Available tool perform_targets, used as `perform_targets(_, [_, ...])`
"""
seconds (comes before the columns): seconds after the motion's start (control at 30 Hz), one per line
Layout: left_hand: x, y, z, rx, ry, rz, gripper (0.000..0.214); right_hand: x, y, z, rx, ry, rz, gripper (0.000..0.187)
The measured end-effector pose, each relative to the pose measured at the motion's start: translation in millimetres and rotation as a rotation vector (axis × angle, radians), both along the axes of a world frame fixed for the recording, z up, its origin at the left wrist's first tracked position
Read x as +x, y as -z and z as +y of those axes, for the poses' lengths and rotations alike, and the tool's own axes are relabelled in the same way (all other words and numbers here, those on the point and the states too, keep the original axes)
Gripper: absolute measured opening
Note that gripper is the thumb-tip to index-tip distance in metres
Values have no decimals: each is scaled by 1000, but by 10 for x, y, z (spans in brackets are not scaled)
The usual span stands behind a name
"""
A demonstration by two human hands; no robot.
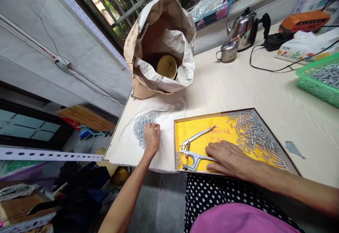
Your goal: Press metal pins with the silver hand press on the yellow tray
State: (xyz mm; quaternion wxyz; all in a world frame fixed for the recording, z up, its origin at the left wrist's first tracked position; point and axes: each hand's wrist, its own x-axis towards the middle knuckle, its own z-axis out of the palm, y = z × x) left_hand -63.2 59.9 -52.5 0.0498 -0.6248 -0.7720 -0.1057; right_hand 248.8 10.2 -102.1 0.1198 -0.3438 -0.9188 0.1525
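My left hand (152,136) reaches into a pile of small silvery metal pieces (141,125) on a white cloth. Its fingers are curled together at the pile; whatever they pinch is too small to make out. Palm down over the yellow-lined tray (196,120), my right hand (226,157) has the lower handle of a pair of metal pliers (196,158) between thumb and fingers. The pliers' jaws point left and their upper handle (201,133) is spread away. Many short metal pins (254,134) lie at the tray's right side, and a few at its lower left corner.
Behind the cloth stands a large paper sack (137,70) with a round yellowish thing inside. A kettle (245,28), a metal cup (229,51) and a black cable (275,70) are at the back right. A green basket (315,88) of metal pieces sits at the right edge.
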Motion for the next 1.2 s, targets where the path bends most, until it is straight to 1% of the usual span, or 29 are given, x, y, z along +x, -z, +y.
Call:
perform_targets(0.1, [-220,53,306,-95,-83,104,34,-89,78,-63,-93,1,-20,13])
perform_targets(0.17, [-276,89,459,-165,-86,171,35,-138,101,-39,-143,22,-41,8])
perform_targets(0.27, [-291,127,619,-246,-88,213,31,-173,94,15,-199,30,-50,5])
perform_targets(0.43, [-285,148,734,-336,-112,221,32,-81,-6,49,-290,-128,89,17])
perform_targets(0.53, [-307,128,746,-343,-57,225,32,41,-124,63,-309,-166,193,18])
perform_targets(0.6, [-324,88,726,-299,-37,206,32,122,-200,81,-257,-150,213,18])
perform_targets(0.67, [-309,18,668,-215,-33,137,33,190,-238,106,-182,-113,194,19])
perform_targets(0.77, [-161,-131,473,-114,10,-93,32,267,-193,157,-113,-93,162,20])
perform_targets(0.87, [143,-280,145,-136,80,-408,29,312,-90,205,-71,-82,96,21])
perform_targets(0.97, [484,-397,-198,-182,129,-623,31,303,-46,226,-46,-78,36,20])
perform_targets(1.07, [720,-513,-413,-203,131,-770,32,233,-99,224,-34,-95,54,19])
perform_targets(1.13, [789,-603,-472,-160,105,-841,32,180,-168,228,-17,-104,69,21])
perform_targets(1.2, [803,-686,-487,-90,77,-882,32,163,-247,250,18,-89,70,23])
